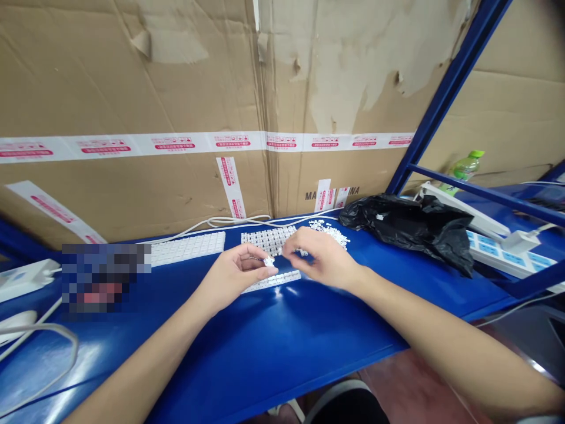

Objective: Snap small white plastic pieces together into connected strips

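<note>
"On the blue worktop, where is the activity centred?"

"At the middle. The left hand has its grip pinched, thumb against fingers, on a small white piece, near the middle block and the near strip. The right hand is just beside it, fingers curled; whether that grip contains anything, I cannot tell."

"How far along?"

"Partway, I judge. Pieces lie in ordered rows in the middle block and near strip; loose pieces, scattered at the far right, appear to be what is left. The left block also shows rows, too small to assess."

"Surroundings and obstructions?"

"A black plastic bag lies right of the loose pieces, limiting room there. A white cable runs along the far side, before the cardboard. The right hand hides part of the middle block."
</note>
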